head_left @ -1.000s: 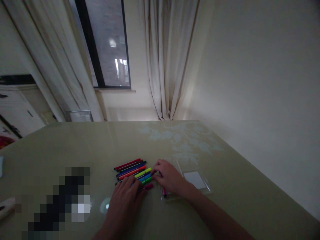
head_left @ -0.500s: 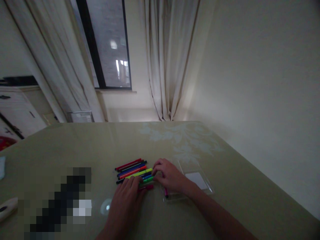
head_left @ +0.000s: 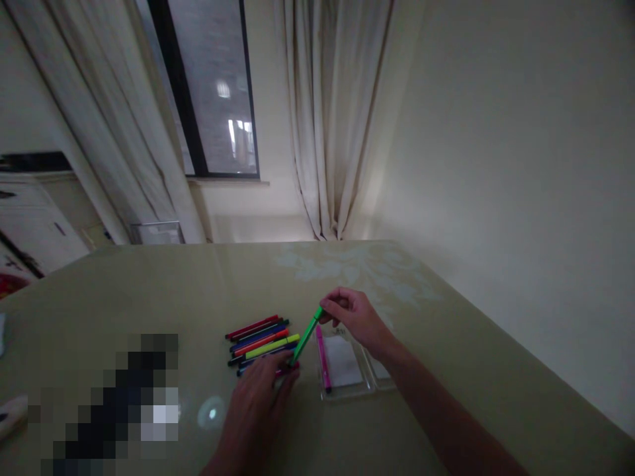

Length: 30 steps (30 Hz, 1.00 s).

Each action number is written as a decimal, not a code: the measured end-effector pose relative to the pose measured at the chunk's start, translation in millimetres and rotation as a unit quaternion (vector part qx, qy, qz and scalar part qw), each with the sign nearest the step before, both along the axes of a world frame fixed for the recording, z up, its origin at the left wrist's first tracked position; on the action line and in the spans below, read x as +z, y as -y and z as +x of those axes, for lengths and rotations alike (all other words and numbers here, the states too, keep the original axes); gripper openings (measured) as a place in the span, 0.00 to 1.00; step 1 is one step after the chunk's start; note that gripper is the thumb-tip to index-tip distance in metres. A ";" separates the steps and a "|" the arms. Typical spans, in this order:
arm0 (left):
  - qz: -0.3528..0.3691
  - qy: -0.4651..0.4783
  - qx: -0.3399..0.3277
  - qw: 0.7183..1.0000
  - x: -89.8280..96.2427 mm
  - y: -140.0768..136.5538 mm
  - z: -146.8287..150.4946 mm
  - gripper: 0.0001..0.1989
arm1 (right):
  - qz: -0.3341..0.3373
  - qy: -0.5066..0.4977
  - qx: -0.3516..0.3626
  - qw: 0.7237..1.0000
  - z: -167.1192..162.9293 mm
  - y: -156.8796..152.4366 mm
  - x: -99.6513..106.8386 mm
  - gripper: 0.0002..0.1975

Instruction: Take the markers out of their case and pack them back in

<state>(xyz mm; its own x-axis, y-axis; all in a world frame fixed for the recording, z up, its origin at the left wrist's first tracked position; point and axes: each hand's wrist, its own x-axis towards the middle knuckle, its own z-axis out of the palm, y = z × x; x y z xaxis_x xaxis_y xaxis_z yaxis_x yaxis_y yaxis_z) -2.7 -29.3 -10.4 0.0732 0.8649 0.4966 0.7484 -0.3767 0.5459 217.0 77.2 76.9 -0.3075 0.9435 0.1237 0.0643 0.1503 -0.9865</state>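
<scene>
My right hand pinches the upper end of a green marker, which slants down to the left. The marker's lower end meets the fingertips of my left hand. That left hand lies low over the near side of a row of colored markers, fingers stretched and thumb apart, partly hiding a dark pink marker. Just right of the row is an open clear plastic case with a white card inside. A magenta marker lies along the case's left side. My right forearm covers part of the case.
The glossy table meets a wall on the right. A pixelated dark object lies at left, beside a pale object at the edge. Curtains and a window stand beyond.
My right hand has lifted the green marker's upper end from the row and moved up and right. More of the case and the magenta marker now shows. My left hand has barely moved.
</scene>
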 end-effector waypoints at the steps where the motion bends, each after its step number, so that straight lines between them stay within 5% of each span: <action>1: -0.006 0.010 -0.004 1.000 0.4 0.7 1.6 0.16 | -0.004 -0.005 0.001 1.000 -2.6 2.7 1.4 0.19; 14: -0.156 0.130 -0.052 0.978 14.7 7.3 11.0 0.19 | 0.014 -0.023 -0.025 0.999 -13.7 10.8 3.5 0.17; 26: -0.201 0.254 -0.149 0.934 19.1 13.0 20.5 0.21 | -0.081 -0.046 0.053 0.994 -14.1 19.4 7.3 0.21; 30: -0.184 0.233 -0.155 0.942 15.4 14.5 22.0 0.19 | -0.081 -0.038 0.070 0.994 -14.8 16.5 2.7 0.21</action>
